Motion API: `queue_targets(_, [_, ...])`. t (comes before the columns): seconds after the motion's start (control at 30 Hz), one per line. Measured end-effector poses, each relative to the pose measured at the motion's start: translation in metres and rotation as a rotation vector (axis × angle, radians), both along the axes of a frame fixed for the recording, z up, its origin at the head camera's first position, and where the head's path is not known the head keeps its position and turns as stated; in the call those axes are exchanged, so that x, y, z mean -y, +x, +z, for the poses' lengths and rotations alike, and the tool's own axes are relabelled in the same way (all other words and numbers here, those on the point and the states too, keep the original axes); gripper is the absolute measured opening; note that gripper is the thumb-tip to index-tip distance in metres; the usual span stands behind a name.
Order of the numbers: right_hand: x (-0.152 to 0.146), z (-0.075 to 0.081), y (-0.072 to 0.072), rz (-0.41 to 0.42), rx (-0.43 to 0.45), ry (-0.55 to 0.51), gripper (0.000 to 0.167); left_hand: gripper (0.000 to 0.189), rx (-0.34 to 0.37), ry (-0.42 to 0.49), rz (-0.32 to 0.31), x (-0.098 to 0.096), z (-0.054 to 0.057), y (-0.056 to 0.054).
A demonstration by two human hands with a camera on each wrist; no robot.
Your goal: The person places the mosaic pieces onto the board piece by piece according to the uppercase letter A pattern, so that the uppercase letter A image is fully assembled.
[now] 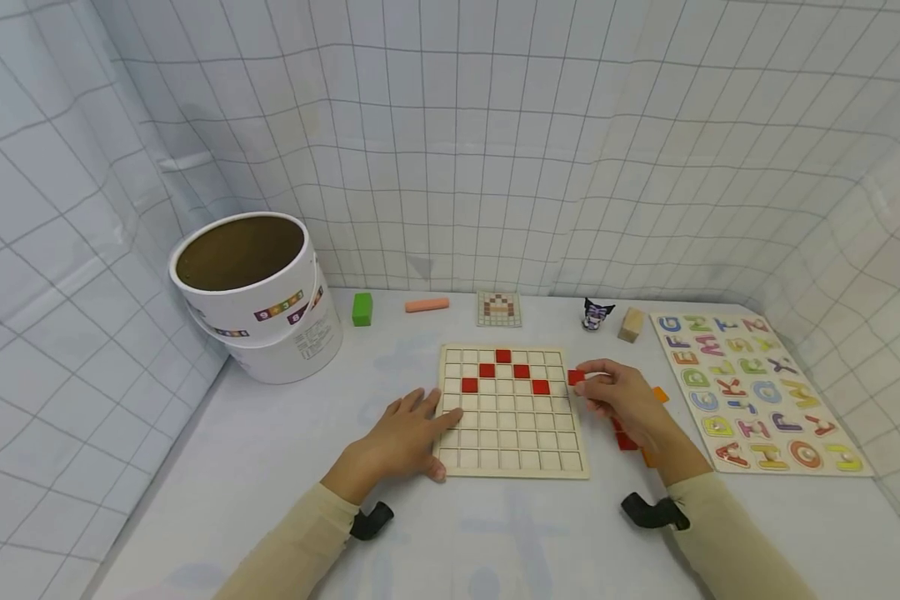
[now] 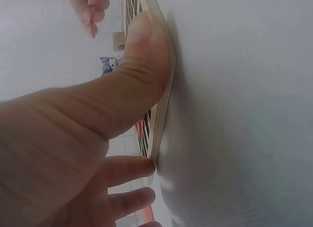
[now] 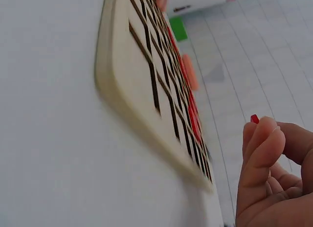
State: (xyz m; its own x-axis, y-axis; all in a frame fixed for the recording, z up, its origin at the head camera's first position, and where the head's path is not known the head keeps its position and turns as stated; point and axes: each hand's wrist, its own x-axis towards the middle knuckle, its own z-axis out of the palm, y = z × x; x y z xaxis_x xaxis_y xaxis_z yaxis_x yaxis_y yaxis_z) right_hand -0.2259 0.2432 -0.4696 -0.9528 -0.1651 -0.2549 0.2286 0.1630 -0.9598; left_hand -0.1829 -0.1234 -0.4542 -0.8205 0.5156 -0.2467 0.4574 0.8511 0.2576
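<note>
A pale wooden grid board [image 1: 506, 433] lies flat on the table, with several red square tiles [image 1: 503, 356] set in its upper cells in a peak shape. My left hand [image 1: 405, 437] rests at the board's left edge with its fingers spread. In the left wrist view, the thumb [image 2: 142, 56] lies along the board's side. Between thumb and fingertips my right hand [image 1: 621, 400] pinches a red square tile [image 1: 576, 377], held just off the board's upper right edge. The same tile [image 3: 255, 119] peeks out above the fingertips in the right wrist view.
Red tiles [image 1: 627, 441] and orange tiles [image 1: 661, 395] lie partly under the right hand. An alphabet board [image 1: 757, 392] is at the right. Along the back are a green block [image 1: 362, 309], an orange stick [image 1: 427, 305], a small pattern card [image 1: 498, 309], a figurine [image 1: 596, 314], a wooden block [image 1: 631, 325]. A white bucket [image 1: 270, 312] stands left.
</note>
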Motion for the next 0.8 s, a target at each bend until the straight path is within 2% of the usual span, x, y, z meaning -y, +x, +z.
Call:
queue_targets(0.07, [0.030, -0.002, -0.006, 0.038, -0.011, -0.075, 0.045, 0.096, 0.002, 0.000, 0.001, 0.000, 0.000, 0.000])
queue_targets(0.2, [0.083, -0.003, -0.012, 0.156, -0.013, -0.092, 0.040, 0.096, 0.009, 0.004, 0.006, 0.001, 0.000, -0.001])
queue_targets(0.37, [0.125, -0.003, -0.013, 0.250, -0.028, 0.088, 0.031, 0.095, 0.009, 0.010, -0.005, 0.001, -0.001, -0.001])
queue_targets(0.57, [0.147, -0.002, -0.009, 0.303, -0.144, 0.361, 0.023, 0.095, -0.010, 0.006, -0.009, 0.001, -0.001, 0.000])
queue_targets(0.67, [0.151, -0.001, -0.007, 0.309, -0.198, 0.441, 0.021, 0.095, -0.016, 0.007, -0.012, 0.002, -0.001, 0.000])
queue_targets(0.8, [0.153, 0.000, -0.006, 0.314, -0.224, 0.480, 0.022, 0.095, -0.020, 0.010, -0.012, 0.002, -0.001, 0.000])
